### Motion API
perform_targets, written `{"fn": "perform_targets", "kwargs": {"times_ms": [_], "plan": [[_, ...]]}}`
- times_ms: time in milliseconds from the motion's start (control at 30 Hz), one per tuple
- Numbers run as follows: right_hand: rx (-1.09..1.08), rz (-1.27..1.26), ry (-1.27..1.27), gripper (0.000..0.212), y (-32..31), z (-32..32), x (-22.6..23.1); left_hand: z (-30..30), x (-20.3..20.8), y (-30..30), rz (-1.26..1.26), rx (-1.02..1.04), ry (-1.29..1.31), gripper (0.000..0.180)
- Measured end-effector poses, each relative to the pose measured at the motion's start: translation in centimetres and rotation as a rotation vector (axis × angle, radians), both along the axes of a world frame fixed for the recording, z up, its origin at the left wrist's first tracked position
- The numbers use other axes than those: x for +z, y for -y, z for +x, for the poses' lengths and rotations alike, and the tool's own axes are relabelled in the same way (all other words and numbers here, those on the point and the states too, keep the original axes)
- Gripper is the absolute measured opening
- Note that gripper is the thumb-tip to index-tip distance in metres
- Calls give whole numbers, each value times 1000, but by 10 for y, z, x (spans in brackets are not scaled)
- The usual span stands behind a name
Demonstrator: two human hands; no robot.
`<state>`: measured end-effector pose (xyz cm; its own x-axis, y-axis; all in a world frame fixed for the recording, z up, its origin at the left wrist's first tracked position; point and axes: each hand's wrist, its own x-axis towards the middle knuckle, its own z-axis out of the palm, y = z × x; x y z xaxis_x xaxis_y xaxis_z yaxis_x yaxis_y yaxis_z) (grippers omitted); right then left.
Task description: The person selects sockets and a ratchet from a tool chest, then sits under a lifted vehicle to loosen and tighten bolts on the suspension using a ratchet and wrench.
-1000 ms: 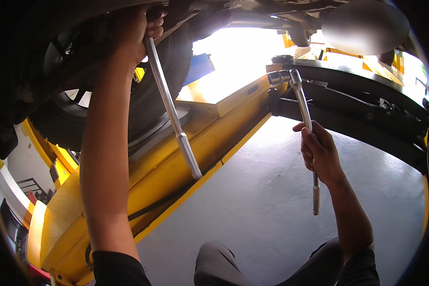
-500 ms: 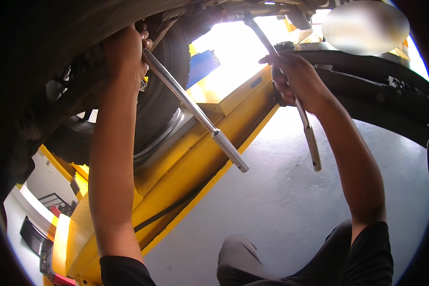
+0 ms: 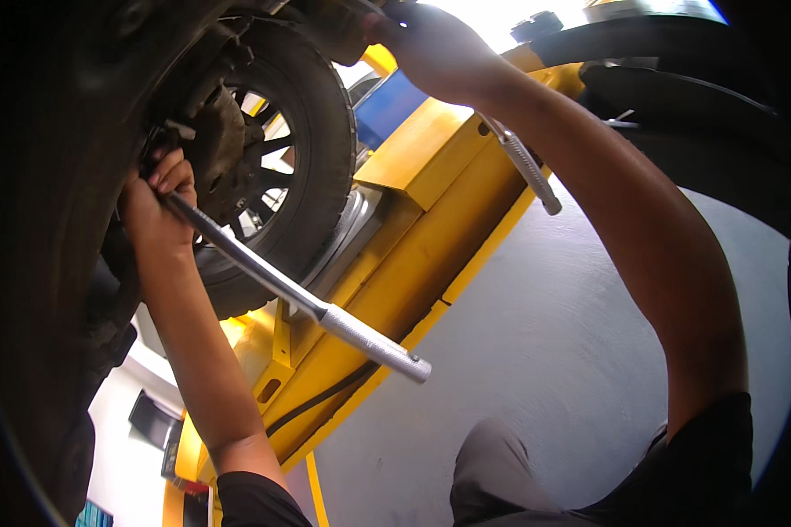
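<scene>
My left hand (image 3: 160, 198) is raised at the dark underside of a vehicle, fingers closed round the upper end of a long steel breaker bar (image 3: 264, 279). The bar slants down to the right, its knurled grip hanging free; its head is hidden among the parts. Higher up, my right hand (image 3: 439, 57) closes round a second breaker bar (image 3: 526, 167), blurred by motion. That bar's knurled grip shows below my right wrist, while its upper part passes behind the hand. Beside my left hand are a black tyre (image 3: 312, 167) and the brake parts (image 3: 215, 140) inside its wheel.
A yellow lift ramp (image 3: 431, 237) runs diagonally beneath the wheel, a black hose (image 3: 321, 400) along it. Dark curved bodywork (image 3: 677, 105) spans the upper right. Below lies the grey floor (image 3: 536, 334). A blue object (image 3: 394, 105) stands beyond the tyre.
My left hand has moved down and left with its bar. My right hand has gone up and left, its bar shifting with it. The view has turned, showing more of the wheel.
</scene>
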<state>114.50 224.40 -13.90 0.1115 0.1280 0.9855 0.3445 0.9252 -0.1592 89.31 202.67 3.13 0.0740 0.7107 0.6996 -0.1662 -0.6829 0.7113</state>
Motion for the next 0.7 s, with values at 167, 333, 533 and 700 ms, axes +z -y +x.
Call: {"fn": "perform_targets", "kwargs": {"times_ms": [167, 333, 533, 700], "plan": [[-138, 206, 123, 18, -12, -22, 31, 13, 3, 29, -162, 128, -34, 16], [-108, 220, 582, 10, 19, 33, 50, 12, 7, 50, -156, 178, 9, 21], [47, 104, 856, 10, 25, 47, 71, 16, -1, 44, -115, 228, -51, 20], [5, 32, 289, 13, 18, -31, 38, 1, 4, 16, -189, 153, 50, 21]]}}
